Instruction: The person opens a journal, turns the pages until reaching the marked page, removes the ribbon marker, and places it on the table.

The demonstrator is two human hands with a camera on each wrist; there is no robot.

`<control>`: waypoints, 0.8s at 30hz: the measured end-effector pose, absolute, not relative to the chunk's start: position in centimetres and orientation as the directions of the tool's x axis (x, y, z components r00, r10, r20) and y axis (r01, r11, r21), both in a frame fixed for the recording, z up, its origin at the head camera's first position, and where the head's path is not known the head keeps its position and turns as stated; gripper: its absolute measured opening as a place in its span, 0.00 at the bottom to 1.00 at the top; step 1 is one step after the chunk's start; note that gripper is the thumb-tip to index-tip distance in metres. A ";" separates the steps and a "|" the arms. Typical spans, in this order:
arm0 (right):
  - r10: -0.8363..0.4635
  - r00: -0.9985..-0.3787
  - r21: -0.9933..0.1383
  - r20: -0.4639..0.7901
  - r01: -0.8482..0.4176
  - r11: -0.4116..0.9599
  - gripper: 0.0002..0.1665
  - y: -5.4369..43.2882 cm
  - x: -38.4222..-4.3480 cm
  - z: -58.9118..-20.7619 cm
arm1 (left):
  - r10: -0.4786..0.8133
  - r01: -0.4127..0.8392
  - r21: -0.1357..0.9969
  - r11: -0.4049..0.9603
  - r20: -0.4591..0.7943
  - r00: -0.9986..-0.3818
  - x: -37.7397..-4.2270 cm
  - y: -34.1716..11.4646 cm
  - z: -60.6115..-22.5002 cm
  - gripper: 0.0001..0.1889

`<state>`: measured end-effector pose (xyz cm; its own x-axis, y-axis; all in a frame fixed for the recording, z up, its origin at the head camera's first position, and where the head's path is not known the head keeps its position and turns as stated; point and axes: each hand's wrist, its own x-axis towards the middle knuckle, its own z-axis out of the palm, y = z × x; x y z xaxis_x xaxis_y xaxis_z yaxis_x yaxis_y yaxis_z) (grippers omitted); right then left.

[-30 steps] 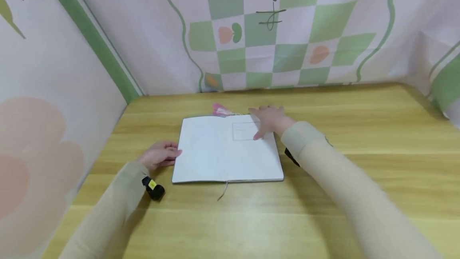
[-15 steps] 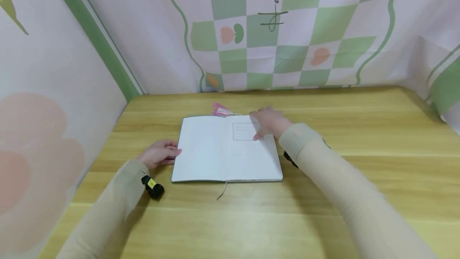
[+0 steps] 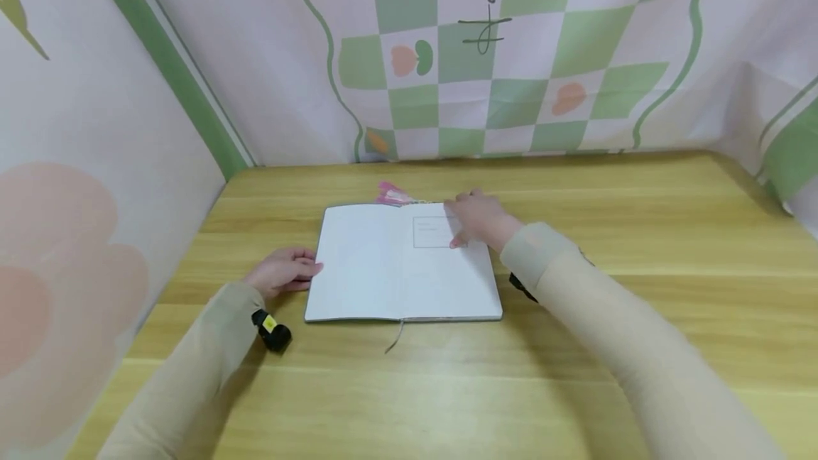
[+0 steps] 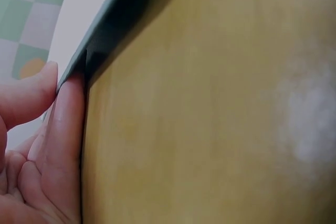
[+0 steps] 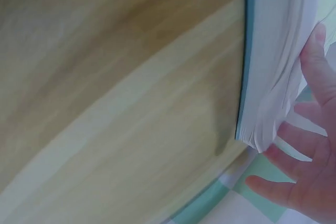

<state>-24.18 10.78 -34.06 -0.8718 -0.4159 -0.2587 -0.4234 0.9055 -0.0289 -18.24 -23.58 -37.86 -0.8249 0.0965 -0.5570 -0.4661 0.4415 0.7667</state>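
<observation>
Grey ribbon (image 3: 396, 338) trails from near edge of notebook (image 3: 354, 268) | notebook lies open on wooden table (image 3: 409, 403) | left hand (image 3: 282, 272) pinches its left edge | right hand (image 3: 481, 220) at its far right corner, fingers spread, thumb on top | pink ornament (image 3: 393, 194) just beyond its far edge | checked cloth (image 3: 461, 105) behind

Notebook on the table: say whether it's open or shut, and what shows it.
Open: in the head view the notebook lies spread, its white left page and right page both showing side by side.
</observation>
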 end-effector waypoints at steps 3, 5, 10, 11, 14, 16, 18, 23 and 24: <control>-0.426 -0.870 -0.020 -0.248 -0.435 0.900 0.56 10.8 -24.3 -34.0 | 0.094 -0.470 0.764 0.441 -0.561 -0.823 -18.2 -23.6 -37.8 0.29; -0.430 -0.871 -0.006 -0.239 -0.441 0.897 0.58 10.7 -24.3 -34.0 | 0.095 -0.473 0.764 0.439 -0.563 -0.821 -18.2 -23.6 -37.8 0.29; -0.426 -0.876 -0.008 -0.227 -0.436 0.900 0.57 10.8 -24.3 -34.0 | 0.110 -0.468 0.769 0.436 -0.561 -0.820 -18.4 -23.6 -37.8 0.30; -0.424 -0.876 -0.018 -0.228 -0.432 0.902 0.57 10.8 -24.2 -33.9 | 0.115 -0.465 0.770 0.436 -0.560 -0.820 -18.4 -23.5 -37.7 0.30; -0.420 -0.878 -0.036 -0.229 -0.424 0.905 0.56 10.9 -24.2 -33.9 | 0.112 -0.466 0.772 0.432 -0.558 -0.822 -18.4 -23.5 -37.7 0.29; -0.421 -0.879 -0.042 -0.226 -0.423 0.905 0.56 11.0 -24.1 -33.9 | 0.108 -0.469 0.772 0.429 -0.559 -0.822 -18.5 -23.5 -37.7 0.29; -0.420 -0.881 -0.049 -0.219 -0.420 0.906 0.56 11.1 -24.1 -33.9 | 0.099 -0.475 0.768 0.430 -0.563 -0.821 -18.5 -23.5 -37.7 0.29; -0.432 -0.884 -0.064 -0.180 -0.428 0.902 0.55 11.3 -24.2 -34.3 | 0.093 -0.480 0.756 0.445 -0.572 -0.815 -18.4 -23.3 -37.7 0.29; -0.438 -0.883 -0.065 -0.167 -0.433 0.899 0.55 11.4 -24.2 -34.4 | 0.087 -0.484 0.754 0.443 -0.574 -0.814 -18.5 -23.3 -37.8 0.29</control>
